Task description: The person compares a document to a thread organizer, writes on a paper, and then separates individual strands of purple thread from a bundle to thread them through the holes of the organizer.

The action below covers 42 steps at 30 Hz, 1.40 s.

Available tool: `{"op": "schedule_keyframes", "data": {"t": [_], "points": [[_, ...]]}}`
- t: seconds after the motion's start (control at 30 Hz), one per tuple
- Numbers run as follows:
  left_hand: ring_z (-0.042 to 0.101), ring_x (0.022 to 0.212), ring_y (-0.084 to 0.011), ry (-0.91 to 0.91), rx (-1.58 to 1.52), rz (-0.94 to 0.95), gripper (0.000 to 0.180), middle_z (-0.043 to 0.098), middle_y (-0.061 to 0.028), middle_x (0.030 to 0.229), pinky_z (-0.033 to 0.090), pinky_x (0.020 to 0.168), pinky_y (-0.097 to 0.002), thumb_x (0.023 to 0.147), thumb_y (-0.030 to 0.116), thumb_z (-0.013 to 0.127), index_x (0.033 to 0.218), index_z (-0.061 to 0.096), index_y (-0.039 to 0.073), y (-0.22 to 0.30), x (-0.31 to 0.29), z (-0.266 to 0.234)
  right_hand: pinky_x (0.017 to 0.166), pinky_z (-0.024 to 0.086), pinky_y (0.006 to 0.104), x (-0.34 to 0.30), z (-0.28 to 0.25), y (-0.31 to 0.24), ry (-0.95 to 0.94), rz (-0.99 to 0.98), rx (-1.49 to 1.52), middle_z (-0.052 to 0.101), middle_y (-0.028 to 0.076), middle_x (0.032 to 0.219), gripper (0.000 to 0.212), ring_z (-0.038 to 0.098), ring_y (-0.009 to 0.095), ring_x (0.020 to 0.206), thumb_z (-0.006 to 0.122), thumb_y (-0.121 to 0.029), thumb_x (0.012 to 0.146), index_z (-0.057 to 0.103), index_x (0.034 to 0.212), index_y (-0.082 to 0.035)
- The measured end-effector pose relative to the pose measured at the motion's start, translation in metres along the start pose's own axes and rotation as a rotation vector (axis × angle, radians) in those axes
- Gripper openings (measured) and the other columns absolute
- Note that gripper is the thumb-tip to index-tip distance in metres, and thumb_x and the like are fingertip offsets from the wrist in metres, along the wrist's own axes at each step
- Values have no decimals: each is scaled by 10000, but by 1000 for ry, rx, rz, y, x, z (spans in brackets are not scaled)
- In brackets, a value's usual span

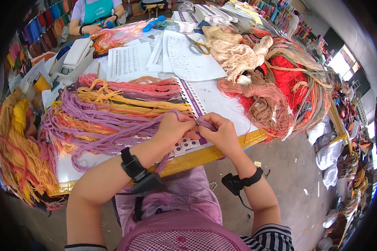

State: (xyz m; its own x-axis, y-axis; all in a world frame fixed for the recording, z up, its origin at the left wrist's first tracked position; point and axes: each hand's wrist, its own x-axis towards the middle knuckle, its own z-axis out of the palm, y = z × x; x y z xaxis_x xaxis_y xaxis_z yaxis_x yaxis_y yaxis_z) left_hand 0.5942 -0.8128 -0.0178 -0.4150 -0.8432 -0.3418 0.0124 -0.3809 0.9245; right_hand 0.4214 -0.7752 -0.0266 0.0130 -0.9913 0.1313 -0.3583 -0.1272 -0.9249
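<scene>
My left hand and my right hand meet near the front edge of the table. Both are closed in a pinch on purple embroidery thread, a short piece of which bends up by the right fingers. Under them lies a white card strip with a purple band and punched holes. Skeins of pink thread and yellow thread run leftward from the card's edge, with purple strands spread over them. The fingers hide where the thread meets the card.
Scissors lie on paper sheets further back. Piled on the right are cream thread and red thread. Yellow and orange thread hangs over the left edge. Across the table, a person in a teal apron handles thread.
</scene>
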Motion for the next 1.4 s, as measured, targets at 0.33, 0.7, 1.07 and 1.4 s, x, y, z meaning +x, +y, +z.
{"op": "schedule_keyframes", "data": {"t": [0.33, 0.7, 1.07, 1.4], "points": [[466, 495, -59, -135, -511, -30, 256, 599, -46, 725, 242, 379, -175, 819, 115, 537, 1006, 661, -9, 27, -11, -37, 626, 512, 320, 10, 8, 19, 8, -74, -203, 656, 121, 734, 366, 655, 225, 662, 743, -209, 703, 607, 984, -19], [682, 831, -109, -160, 56, 148, 269, 700, -124, 956, 375, 459, -158, 843, 65, 618, 1083, 640, -55, 24, -5, -20, 619, 501, 368, 3, 14, 8, 62, -54, -339, 618, 113, 724, 449, 642, 292, 688, 762, -254, 686, 549, 1043, -83], [618, 579, -94, 30, 287, 137, 204, 638, -52, 747, 366, 439, -204, 911, 193, 568, 833, 621, 13, 37, 1, -50, 598, 491, 358, 3, 9, 6, -5, 9, -368, 605, 78, 693, 436, 627, 251, 641, 763, -260, 684, 562, 1028, -82], [543, 514, -93, -273, 442, 8, 157, 594, -30, 686, 339, 398, -179, 898, 155, 554, 930, 626, 19, 16, 8, -4, 651, 505, 394, 0, 15, 5, 63, -73, -379, 646, 134, 821, 603, 649, 318, 747, 767, -254, 676, 460, 1163, -73]]}}
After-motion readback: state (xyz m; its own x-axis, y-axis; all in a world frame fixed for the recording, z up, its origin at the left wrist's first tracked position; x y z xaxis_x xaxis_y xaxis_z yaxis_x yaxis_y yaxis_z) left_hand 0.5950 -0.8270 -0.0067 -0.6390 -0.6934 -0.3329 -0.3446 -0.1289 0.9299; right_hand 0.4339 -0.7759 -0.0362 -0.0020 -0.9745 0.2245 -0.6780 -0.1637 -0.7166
